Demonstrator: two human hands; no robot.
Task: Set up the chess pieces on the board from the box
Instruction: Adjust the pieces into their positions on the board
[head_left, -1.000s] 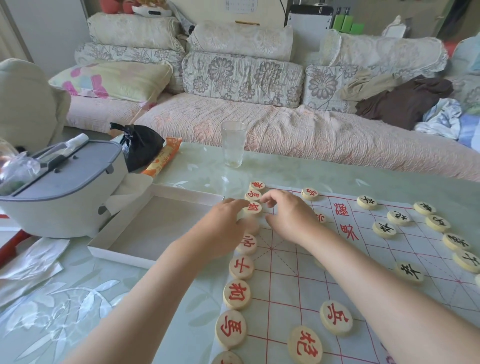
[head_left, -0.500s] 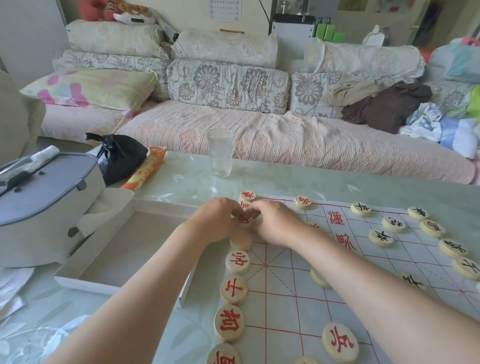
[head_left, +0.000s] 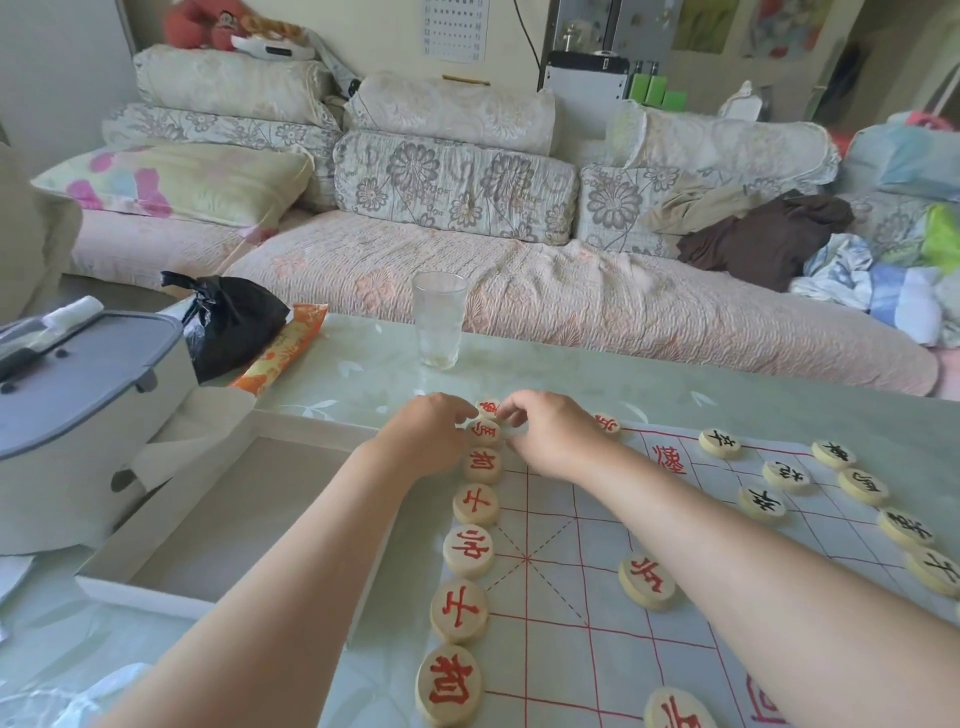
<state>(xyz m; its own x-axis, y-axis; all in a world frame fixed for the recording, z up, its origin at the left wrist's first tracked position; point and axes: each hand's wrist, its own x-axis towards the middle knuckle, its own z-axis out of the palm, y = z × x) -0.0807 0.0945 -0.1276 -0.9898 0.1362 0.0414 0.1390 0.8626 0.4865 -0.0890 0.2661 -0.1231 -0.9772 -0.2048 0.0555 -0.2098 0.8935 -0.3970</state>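
Both forearms reach forward over the counter (head_left: 597, 379), bare, palms down. Left hand (head_left: 431, 439) and right hand (head_left: 553, 439) meet at the far left corner of the board (head_left: 571, 613), knuckles up.

Left fingers (head_left: 458, 414) are curled, tips down at the left rim of a red piece (head_left: 484, 432). Right fingers (head_left: 515, 408) are curled likewise, with thumb and forefinger at its right rim. The piece lies flat on the board between the two sets of fingertips. Whether either hand pinches it or only touches it: cannot tell.

Just beyond the fingers is a second red-lettered disc (head_left: 488, 407), partly hidden by them.

From the fingers back toward the person, a row of red pieces (head_left: 467, 551) runs down the board's left edge. They are pale wooden discs, face up, with red characters, each close to the next. A lone red disc (head_left: 647, 581) lies just left of the right forearm.

Black pieces (head_left: 763, 504) lie well to the right of the fingers, loosely spread and not in line.

The board is a pale sheet with a red grid, a diagonal cross and red characters.

The box (head_left: 140, 590), a shallow white tray, lies left of the left forearm, just beside the board.

A glass (head_left: 439, 322) stands upright beyond the fingers, apart from them.
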